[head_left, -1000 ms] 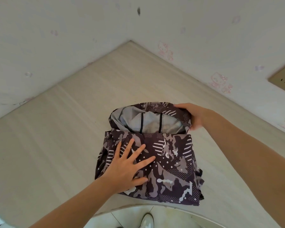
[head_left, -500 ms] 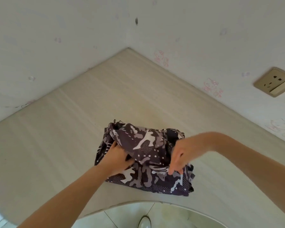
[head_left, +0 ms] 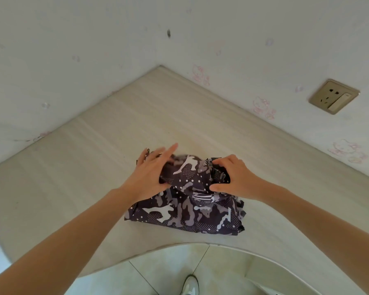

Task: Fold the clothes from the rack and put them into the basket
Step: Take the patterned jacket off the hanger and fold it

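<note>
On the pale wooden table (head_left: 77,177), near its front edge, my right hand (head_left: 235,178) clamps fingers and thumb round a bunched fold of the camouflage garment (head_left: 185,207), while my left hand (head_left: 150,174) presses on its other side, fingers straight and spread. A wall socket (head_left: 333,96) sits off to the right, a shoe (head_left: 190,286) below.
</note>
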{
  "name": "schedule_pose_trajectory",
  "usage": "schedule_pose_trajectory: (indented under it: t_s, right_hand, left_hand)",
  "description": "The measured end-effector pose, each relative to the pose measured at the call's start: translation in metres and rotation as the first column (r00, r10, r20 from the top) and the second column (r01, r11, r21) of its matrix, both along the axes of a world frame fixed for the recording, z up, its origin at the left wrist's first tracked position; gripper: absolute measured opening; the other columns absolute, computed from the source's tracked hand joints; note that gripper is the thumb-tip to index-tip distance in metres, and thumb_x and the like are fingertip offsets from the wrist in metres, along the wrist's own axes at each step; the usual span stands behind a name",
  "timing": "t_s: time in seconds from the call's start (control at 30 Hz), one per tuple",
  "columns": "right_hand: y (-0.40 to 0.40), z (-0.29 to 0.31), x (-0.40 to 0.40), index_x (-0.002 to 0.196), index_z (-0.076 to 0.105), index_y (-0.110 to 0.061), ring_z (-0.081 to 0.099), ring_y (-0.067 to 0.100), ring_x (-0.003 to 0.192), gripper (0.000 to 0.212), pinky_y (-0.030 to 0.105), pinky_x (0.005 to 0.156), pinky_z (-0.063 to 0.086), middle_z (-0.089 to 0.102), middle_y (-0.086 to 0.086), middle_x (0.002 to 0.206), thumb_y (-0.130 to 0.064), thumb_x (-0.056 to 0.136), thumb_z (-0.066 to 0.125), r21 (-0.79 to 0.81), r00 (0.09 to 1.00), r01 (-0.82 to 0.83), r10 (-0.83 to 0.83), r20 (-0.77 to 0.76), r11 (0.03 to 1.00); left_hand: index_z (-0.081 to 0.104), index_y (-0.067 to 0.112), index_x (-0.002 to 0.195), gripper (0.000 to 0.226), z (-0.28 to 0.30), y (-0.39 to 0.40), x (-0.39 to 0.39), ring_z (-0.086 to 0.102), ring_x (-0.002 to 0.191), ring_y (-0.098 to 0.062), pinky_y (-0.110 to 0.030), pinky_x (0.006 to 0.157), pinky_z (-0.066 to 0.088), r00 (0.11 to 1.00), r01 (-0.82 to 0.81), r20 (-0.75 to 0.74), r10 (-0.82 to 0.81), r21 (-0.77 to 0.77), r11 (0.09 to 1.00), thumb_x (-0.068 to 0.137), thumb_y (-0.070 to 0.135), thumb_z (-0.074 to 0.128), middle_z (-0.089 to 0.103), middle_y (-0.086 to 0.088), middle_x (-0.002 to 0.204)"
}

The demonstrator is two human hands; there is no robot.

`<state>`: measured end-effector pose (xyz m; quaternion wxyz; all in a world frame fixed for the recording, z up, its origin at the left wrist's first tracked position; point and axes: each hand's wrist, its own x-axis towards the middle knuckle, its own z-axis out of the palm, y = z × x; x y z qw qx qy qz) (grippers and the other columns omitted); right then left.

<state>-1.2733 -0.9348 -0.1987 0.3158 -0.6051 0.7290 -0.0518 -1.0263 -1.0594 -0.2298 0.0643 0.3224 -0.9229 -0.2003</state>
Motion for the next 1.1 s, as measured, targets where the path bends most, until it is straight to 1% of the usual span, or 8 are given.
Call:
schedule_pose_trajectory:
  t_s: [0.1, 0.23, 0.4, 0.5, 0.63, 0.8, 0.9, 1.1]
  right_hand:
    - [0.009, 0.0, 0.0, 0.145, 0.031, -0.029, 0.035, 0.019, 0.127, 0.074, 0.04, 0.106, 0.034, 0.041, -0.001, 0.139, -0.06, 0.084, 0.058, 0.033, 0.996, -0.05, 0.052, -0.071, 0.998]
    - [0.024, 0.004, 0.006, 0.126, 0.058, -0.025, 0.055, -0.012, 0.068, 0.034, 0.009, 0.065, 0.041, 0.063, -0.01, 0.104, -0.04, 0.098, 0.046, -0.105, 0.995, 0.036, -0.026, 0.093, 0.994]
    - [0.043, -0.024, 0.02, 0.092, 0.057, -0.02, 0.057, 0.003, 0.075, 0.003, 0.031, 0.082, 0.053, 0.06, -0.003, 0.094, -0.019, 0.093, 0.059, -0.2, 0.914, 0.4, -0.375, 0.151, 0.894]
    - [0.059, -0.043, 0.035, 0.106, 0.053, -0.014, 0.047, 0.017, 0.101, 0.024, 0.032, 0.096, 0.045, 0.044, 0.003, 0.113, -0.021, 0.087, 0.066, -0.256, 0.896, 0.429, -0.445, -0.001, 0.866]
    - [0.079, -0.055, 0.045, 0.142, 0.02, -0.011, 0.037, 0.036, 0.124, 0.091, 0.048, 0.104, 0.036, 0.031, 0.016, 0.134, -0.052, 0.078, 0.07, -0.036, 0.771, 0.627, -0.627, -0.111, 0.778]
    - [0.098, -0.063, 0.055, 0.137, 0.026, -0.015, 0.053, 0.035, 0.108, 0.097, 0.055, 0.088, 0.051, 0.044, 0.015, 0.132, -0.06, 0.067, 0.077, 0.589, 0.227, 0.748, -0.952, 0.206, 0.307]
    - [0.109, -0.071, 0.061, 0.125, 0.047, -0.013, 0.056, 0.031, 0.096, 0.078, 0.053, 0.086, 0.052, 0.055, 0.011, 0.115, -0.053, 0.067, 0.08, 0.654, 0.129, 0.694, -0.946, 0.297, 0.3]
    - [0.128, -0.083, 0.092, 0.123, 0.05, -0.002, 0.063, 0.03, 0.094, 0.065, 0.042, 0.085, 0.055, 0.064, 0.014, 0.106, -0.039, 0.075, 0.076, 0.583, 0.001, 0.773, -0.919, 0.394, 0.251]
  left_hand:
    - [0.043, 0.03, 0.142, 0.08, 0.003, 0.004, 0.002, 0.06, 0.106, -0.014, -0.042, 0.118, 0.018, 0.994, 0.109, 0.003, -0.11, -0.169, 0.98, 0.073, 0.017, 0.081, 0.067, 0.009, 0.099]
    - [0.071, 0.027, 0.11, 0.042, -0.022, 0.025, 0.032, 0.057, 0.087, -0.013, -0.038, 0.103, 0.041, 0.951, 0.289, 0.012, -0.309, -0.387, 0.876, 0.07, 0.021, 0.08, 0.06, 0.011, 0.086]
    - [0.072, 0.03, 0.107, 0.048, -0.052, 0.068, 0.069, 0.047, 0.1, -0.003, -0.038, 0.109, 0.03, 0.985, 0.167, -0.022, -0.169, -0.073, 0.983, 0.094, 0.06, 0.037, 0.052, 0.015, 0.096]
    - [0.076, 0.024, 0.089, 0.061, -0.054, 0.078, 0.066, 0.044, 0.095, 0.005, -0.034, 0.1, 0.037, 0.972, -0.18, -0.102, 0.211, 0.254, 0.95, 0.094, 0.063, 0.03, 0.055, 0.02, 0.093]
    - [0.073, 0.016, 0.08, 0.011, -0.066, 0.082, 0.061, 0.04, 0.106, -0.013, -0.046, 0.1, 0.039, 0.895, -0.382, -0.212, 0.393, 0.092, 0.92, 0.076, 0.023, 0.08, 0.054, 0.004, 0.108]
    - [0.032, 0.018, 0.143, 0.098, -0.057, 0.087, 0.061, 0.027, 0.13, -0.037, -0.055, 0.11, 0.028, 0.752, -0.633, -0.013, 0.659, 0.261, 0.728, 0.064, 0.036, 0.088, 0.023, -0.01, 0.143]
    - [0.009, 0.018, 0.152, 0.122, -0.06, 0.083, 0.066, 0.029, 0.135, -0.038, -0.055, 0.111, 0.031, 0.654, -0.655, 0.075, 0.753, 0.554, 0.514, 0.062, 0.038, 0.089, 0.021, -0.016, 0.148]
    - [0.016, 0.013, 0.15, 0.121, -0.056, 0.081, 0.077, 0.041, 0.131, -0.036, -0.048, 0.105, 0.039, 0.678, -0.637, 0.195, 0.709, 0.637, 0.435, 0.059, 0.037, 0.091, 0.038, -0.016, 0.145]
